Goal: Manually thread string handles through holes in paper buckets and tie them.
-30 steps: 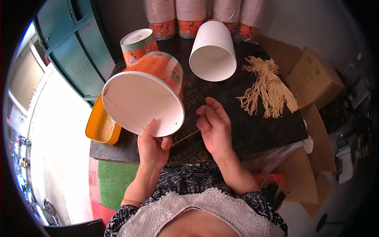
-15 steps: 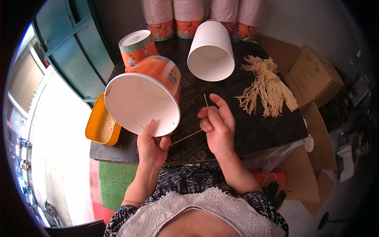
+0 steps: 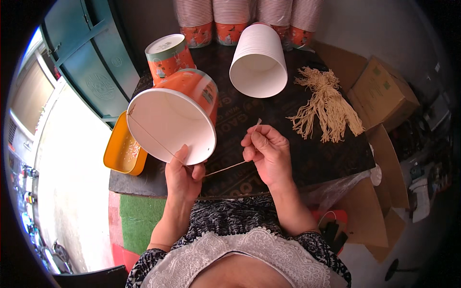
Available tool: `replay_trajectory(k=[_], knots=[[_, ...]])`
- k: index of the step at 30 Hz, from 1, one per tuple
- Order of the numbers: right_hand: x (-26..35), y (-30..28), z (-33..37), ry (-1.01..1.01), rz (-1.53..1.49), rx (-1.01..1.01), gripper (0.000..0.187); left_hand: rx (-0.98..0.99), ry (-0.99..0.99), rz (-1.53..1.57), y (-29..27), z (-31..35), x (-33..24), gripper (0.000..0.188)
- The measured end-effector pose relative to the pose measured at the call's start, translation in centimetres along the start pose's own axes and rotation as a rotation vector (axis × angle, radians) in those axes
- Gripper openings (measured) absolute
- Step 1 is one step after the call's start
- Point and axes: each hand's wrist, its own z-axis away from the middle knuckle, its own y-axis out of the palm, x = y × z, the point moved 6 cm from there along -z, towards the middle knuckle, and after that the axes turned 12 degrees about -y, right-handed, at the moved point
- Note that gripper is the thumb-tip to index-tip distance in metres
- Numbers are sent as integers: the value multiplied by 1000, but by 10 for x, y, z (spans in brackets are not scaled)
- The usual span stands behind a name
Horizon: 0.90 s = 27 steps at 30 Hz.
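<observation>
A paper bucket (image 3: 201, 91), orange outside and white inside, lies tilted with its mouth toward me. My left hand (image 3: 184, 175) is closed on its near rim, the thumb inside and fingers below. A thin beige cord (image 3: 225, 169) crosses the bucket's mouth from the far-left wall, passes my left fingers and runs on to my right hand (image 3: 269, 149). That hand pinches the cord near its end, and a short tip sticks up above the fingers. A small dark hole shows in the bucket wall by the right rim.
Behind the bucket an orange paper bucket (image 3: 172, 66) stands upside down. A yellow tray (image 3: 109, 151) with small bits sits at left. White nested buckets (image 3: 259, 74) lie at the middle back, a beige cord bundle (image 3: 324, 103) at right. Wrapped bucket stacks (image 3: 231, 12) line the back; cardboard boxes (image 3: 384, 91) stand right.
My right hand has moved slightly right and its raised fingers have curled in around the cord's end. The left hand and bucket have shifted only slightly.
</observation>
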Motion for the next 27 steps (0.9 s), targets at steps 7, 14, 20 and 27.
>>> replay_trajectory(k=[7, 14, 20, 27], knots=[[3, 10, 6, -19, 165, 69, 14, 63, -66, 35, 0, -2, 3, 23], [16, 33, 17, -338, 622, 286, 13, 181, -213, 141, 12, -1, 10, 22], [18, 42, 24, -279, 622, 395, 12, 252, -290, 176, 15, 0, 16, 24], [3, 47, 27, 148, 293, 373, 19, 249, -343, 171, 15, -1, 22, 33]])
